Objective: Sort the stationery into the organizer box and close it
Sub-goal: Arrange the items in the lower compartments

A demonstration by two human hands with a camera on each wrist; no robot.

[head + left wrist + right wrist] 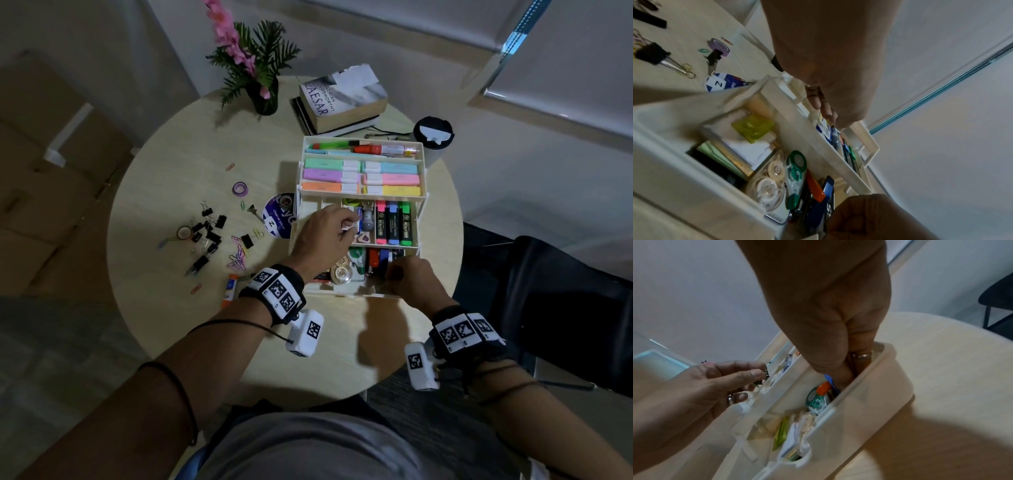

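The white tiered organizer box (pixel 363 139) stands open on the round table (pixel 205 144). Pastel markers (pixel 359 178) fill its top tray and highlighters (pixel 394 222) stand in the middle one. My left hand (pixel 347 228) is over the middle tray (pixel 777 100), thumb and fingers pinching a small white packet (pixel 352 224). My right hand (pixel 394 267) reaches into the right end of the bottom compartment (pixel 859 410), fingers (pixel 846 376) curled down among pens; what they hold is hidden. Tape rolls (pixel 768 186) and a green correction roller (pixel 797 164) lie in that compartment.
Loose on the table's left half are black binder clips (pixel 209 233), coloured paper clips (pixel 238 255), a purple tape roll (pixel 239 188), a second tape roll (pixel 184 233), a glue stick (pixel 230 289) and a blue-white disc (pixel 279 216). Books (pixel 342 99), a plant (pixel 263 96) and a black cup (pixel 433 137) stand behind.
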